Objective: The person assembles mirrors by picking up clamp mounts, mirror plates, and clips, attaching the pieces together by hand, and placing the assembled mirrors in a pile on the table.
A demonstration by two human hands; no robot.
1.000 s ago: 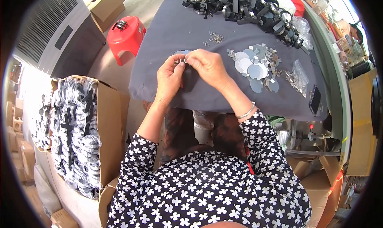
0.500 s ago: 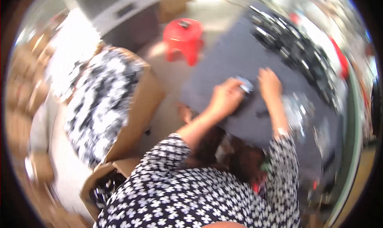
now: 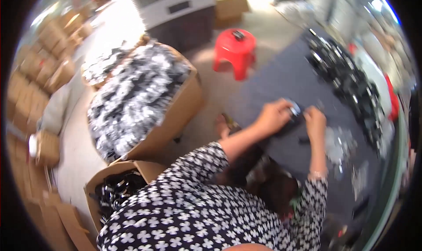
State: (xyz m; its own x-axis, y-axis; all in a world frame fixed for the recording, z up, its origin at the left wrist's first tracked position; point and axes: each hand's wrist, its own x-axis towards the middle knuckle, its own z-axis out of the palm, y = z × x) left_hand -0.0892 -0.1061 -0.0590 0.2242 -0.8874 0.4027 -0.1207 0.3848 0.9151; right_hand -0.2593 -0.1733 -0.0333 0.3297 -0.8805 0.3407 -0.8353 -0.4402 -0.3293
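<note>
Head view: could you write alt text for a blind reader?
A person's left hand appears to hold a small shiny disc, the right hand beside it, over a grey-covered table. Black parts are heaped on its right; a red stool and a carton of silvery pieces stand to its left.

Right of the frame's centre, the left hand (image 3: 272, 118) bends its fingers at the end of a bare forearm (image 3: 241, 141) slanting up rightward. Just beside it, apart, the right hand (image 3: 315, 119) curls inward above a nearly upright right wrist (image 3: 318, 165).
</note>
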